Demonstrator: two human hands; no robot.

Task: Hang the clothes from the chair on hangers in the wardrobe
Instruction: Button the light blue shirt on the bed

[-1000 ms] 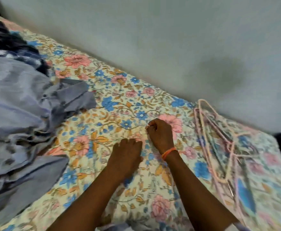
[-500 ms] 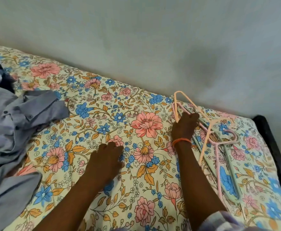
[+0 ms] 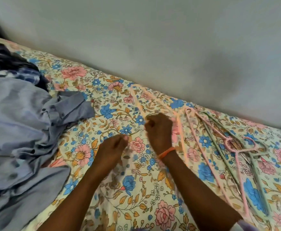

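The right hand (image 3: 159, 129) is closed around a peach hanger (image 3: 137, 100), its fingers curled over the thin frame near the middle of the bed (image 3: 136, 189). The hanger's blurred loop reaches away from the fist toward the far wall (image 3: 169, 47). An orange band (image 3: 167, 151) circles the right wrist. The left hand (image 3: 112, 150) sits just left of and nearer than the right one, fingers loosely curled above the floral sheet; whether it pinches anything between its fingertips cannot be told through the blur.

To the right of the right hand, more hangers lie flat on the sheet: a pink hanger (image 3: 231, 147) with its hook curling toward the right, and thin metal hangers (image 3: 219, 135) tangled beneath and beside it.

On the left side of the bed lies a heap of clothes: a grey-blue shirt (image 3: 19, 117) with dark buttons, its collar spread toward the middle, and a dark checked garment (image 3: 24, 74) at the far left behind it. The clothes are well apart from the hangers, with both hands between them.
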